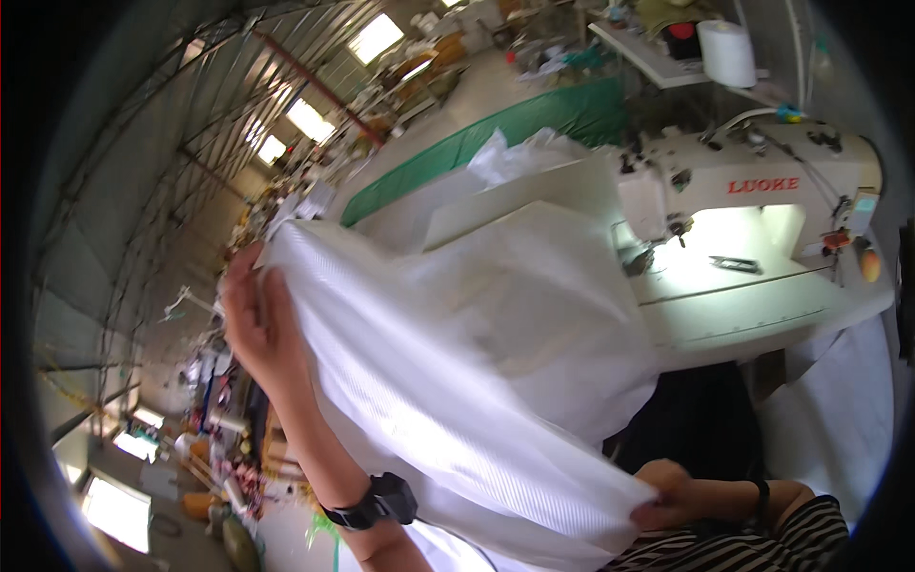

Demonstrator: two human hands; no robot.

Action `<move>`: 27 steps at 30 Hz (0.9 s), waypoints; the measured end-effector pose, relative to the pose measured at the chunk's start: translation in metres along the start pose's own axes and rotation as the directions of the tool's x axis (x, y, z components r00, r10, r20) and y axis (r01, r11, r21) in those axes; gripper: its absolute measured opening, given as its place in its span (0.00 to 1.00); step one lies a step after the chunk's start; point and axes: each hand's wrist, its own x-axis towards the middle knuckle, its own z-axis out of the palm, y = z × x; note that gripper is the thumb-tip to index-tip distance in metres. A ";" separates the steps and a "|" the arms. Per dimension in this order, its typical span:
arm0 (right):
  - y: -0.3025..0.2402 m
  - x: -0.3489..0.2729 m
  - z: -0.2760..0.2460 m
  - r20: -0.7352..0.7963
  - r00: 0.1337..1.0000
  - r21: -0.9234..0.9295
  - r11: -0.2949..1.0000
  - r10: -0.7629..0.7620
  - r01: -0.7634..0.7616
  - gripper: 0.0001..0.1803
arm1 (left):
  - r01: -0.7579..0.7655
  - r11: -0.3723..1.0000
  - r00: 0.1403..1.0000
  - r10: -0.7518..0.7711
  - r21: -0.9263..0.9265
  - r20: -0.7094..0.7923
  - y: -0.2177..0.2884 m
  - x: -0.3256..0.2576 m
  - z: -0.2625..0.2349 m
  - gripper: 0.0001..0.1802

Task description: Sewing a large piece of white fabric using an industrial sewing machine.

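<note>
A large sheet of white fabric (pixel 457 381) with fine ribbing stretches across my front, held up between both hands. At its far left corner, my left hand (pixel 257 315) is closed on the edge, fingers curled round it. Down at the lower right, my right hand (pixel 672 494) pinches the opposite edge near my lap. To the right of the fabric stands a white sewing machine (pixel 753 181), its lamp lighting the bed. A small dark pair of thread snips (pixel 735 264) lies on that bed.
Behind the fabric runs a green cloth barrier (pixel 496 143). A white thread cone (pixel 725 54) stands on a shelf at the upper right. More white cloth (pixel 829 419) hangs below the machine table. Cluttered piles (pixel 438 57) fill the workshop beyond.
</note>
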 end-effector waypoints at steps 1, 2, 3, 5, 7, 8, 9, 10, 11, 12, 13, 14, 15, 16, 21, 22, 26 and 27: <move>-0.010 -0.001 -0.008 -0.071 0.976 -0.012 0.978 0.206 -0.207 0.11 | 0.045 0.999 0.997 -0.046 0.008 0.057 -0.008 0.002 0.023 0.17; -0.018 -0.001 -0.017 -0.147 0.905 -0.002 0.914 0.400 -0.405 0.12 | 0.161 0.986 0.975 -0.151 -0.050 0.163 -0.026 0.000 0.051 0.14; -0.007 -0.016 -0.024 -0.206 0.850 -0.080 0.857 0.485 -0.509 0.14 | 0.033 0.999 0.982 -0.034 0.009 0.187 -0.029 0.001 0.092 0.14; 0.017 -0.019 -0.023 -0.306 0.816 0.015 0.860 0.490 -0.510 0.15 | -0.021 0.998 0.948 0.002 0.055 0.318 -0.070 -0.015 0.164 0.14; 0.034 -0.018 -0.029 -0.417 0.753 0.097 0.849 0.509 -0.520 0.16 | 0.116 0.992 0.930 -0.093 -0.044 0.356 -0.083 -0.036 0.237 0.14; 0.039 -0.015 -0.031 -0.435 0.751 0.088 0.853 0.497 -0.514 0.16 | 0.169 0.980 0.920 -0.118 -0.107 0.374 -0.092 -0.044 0.263 0.15; 0.046 -0.013 -0.040 -0.521 0.722 -0.005 0.844 0.456 -0.536 0.16 | 0.194 0.964 0.909 -0.106 -0.183 0.404 -0.098 -0.053 0.298 0.15; 0.051 -0.012 -0.047 -0.592 0.696 -0.096 0.822 0.406 -0.561 0.15 | 0.186 0.963 0.901 -0.087 -0.197 0.426 -0.103 -0.061 0.324 0.17; 0.059 -0.009 -0.052 -0.600 0.694 -0.109 0.820 0.396 -0.562 0.15 | 0.128 0.962 0.907 -0.015 -0.242 0.420 -0.125 -0.073 0.351 0.19; 0.071 -0.010 -0.064 -0.593 0.664 -0.090 0.782 0.455 -0.616 0.15 | 0.136 0.977 0.878 -0.042 -0.163 0.476 -0.120 -0.086 0.377 0.19; 0.078 -0.011 -0.071 -0.578 0.631 -0.068 0.741 0.517 -0.668 0.15 | 0.130 0.984 0.827 -0.038 -0.125 0.561 -0.120 -0.103 0.397 0.17; 0.078 -0.011 -0.073 -0.588 0.623 -0.066 0.737 0.516 -0.673 0.15 | 0.126 0.992 0.758 -0.098 0.003 0.645 -0.132 -0.129 0.415 0.15; 0.080 -0.009 -0.075 -0.569 0.572 -0.078 0.653 0.591 -0.753 0.16 | 0.164 0.984 0.784 -0.085 -0.073 0.615 -0.150 -0.159 0.426 0.14; 0.079 -0.010 -0.079 -0.561 0.501 -0.085 0.556 0.659 -0.827 0.18 | 0.167 0.983 0.778 -0.080 -0.081 0.624 -0.149 -0.167 0.430 0.14; 0.084 -0.024 -0.083 -0.720 0.691 -0.601 0.449 0.054 -0.661 0.33 | 0.212 0.967 0.828 -0.100 -0.143 0.552 -0.117 -0.179 0.415 0.14; 0.091 -0.023 -0.081 -0.725 0.686 -0.592 0.449 0.068 -0.670 0.33 | 0.219 0.965 0.836 -0.108 -0.145 0.538 -0.115 -0.180 0.407 0.14; 0.097 -0.031 -0.081 -0.576 0.750 -0.393 0.695 0.325 -0.602 0.31 | 0.222 0.971 0.774 -0.121 -0.088 0.622 -0.087 -0.188 0.384 0.12; 0.087 -0.043 -0.079 -0.458 0.626 -0.350 0.519 0.632 -0.780 0.30 | 0.227 0.970 0.767 -0.122 -0.089 0.630 -0.077 -0.193 0.371 0.12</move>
